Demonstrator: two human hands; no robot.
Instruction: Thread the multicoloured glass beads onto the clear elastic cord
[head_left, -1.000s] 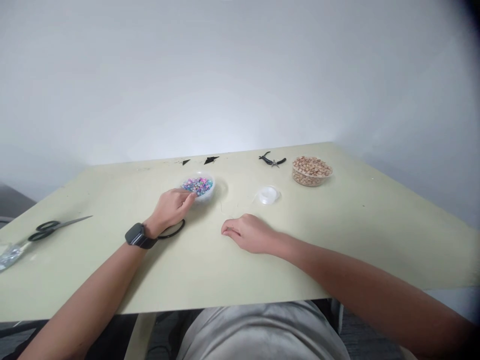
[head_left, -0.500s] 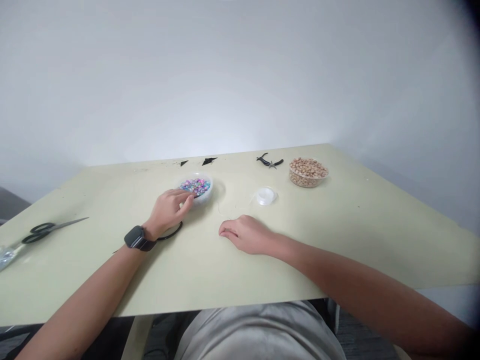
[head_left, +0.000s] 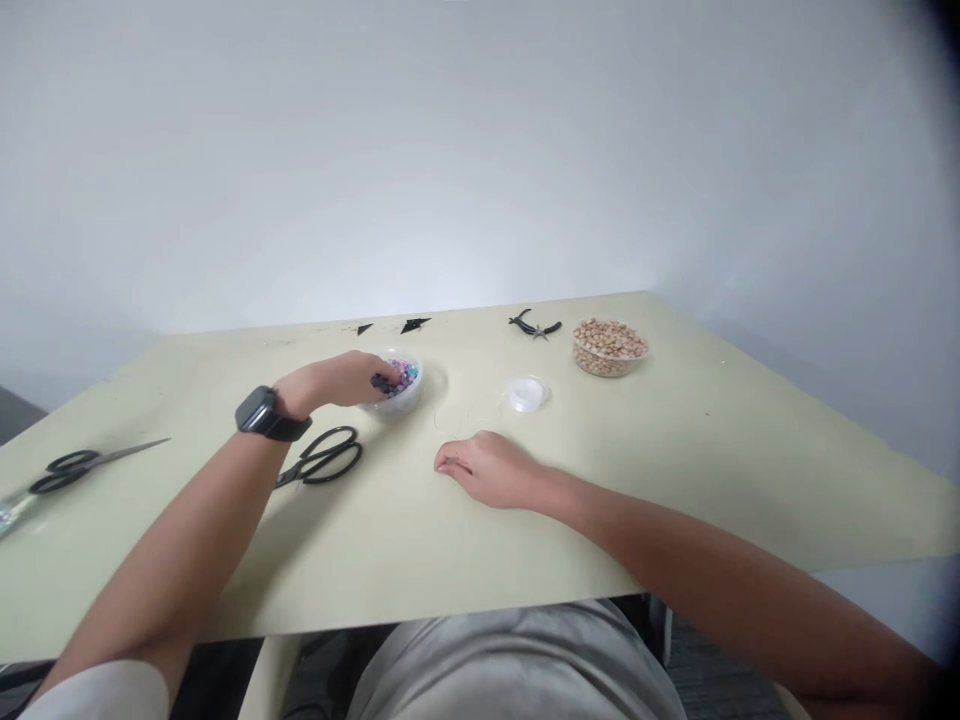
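My left hand [head_left: 349, 380], with a black watch on the wrist, reaches into a clear bowl [head_left: 397, 405] of pink, purple and blue beads [head_left: 405, 374]. Its fingertips are hidden among the beads, so I cannot tell whether they hold any. My right hand [head_left: 484, 470] rests on the table with thumb and fingers pinched together. A thin clear thread [head_left: 440, 422] runs close behind it and seems to be held in the pinch. Just beyond that hand lies a white spool [head_left: 528, 394] of thread. Black-handled scissors [head_left: 330, 460] lie below my left wrist, their blades mostly hidden under the arm.
A second pair of scissors [head_left: 75, 468] lies at the table's left, beside a clear plastic packet [head_left: 9, 515]. Black-handled pliers [head_left: 535, 325] and a tub of tan, bean-like pieces [head_left: 610, 347] are at the back right. Dark scraps [head_left: 415, 325] sit near the wall.
My left hand has lifted at the wrist and dipped its fingers deeper into the beads, uncovering the scissors' handles. My right hand has stayed nearly still.
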